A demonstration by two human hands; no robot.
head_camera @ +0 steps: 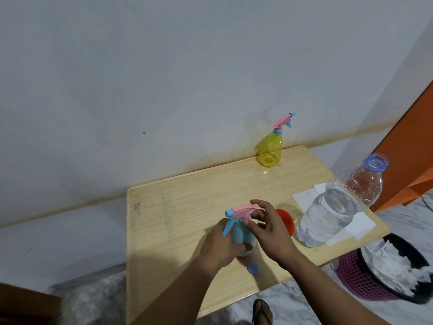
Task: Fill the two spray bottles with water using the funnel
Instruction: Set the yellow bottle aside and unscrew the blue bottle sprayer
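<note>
A pale grey wall (164,78), stained yellowish along its base, fills the view toward twelve o'clock. A light wooden table (187,195) is set against it. Marbled floor (293,294) is seen at six o'clock, orange furniture (407,156) at three.

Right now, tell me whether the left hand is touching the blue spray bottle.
Touching. The head view shows the left hand wrapped around the blue spray bottle body, fingers pressed on it with no gap.
</note>
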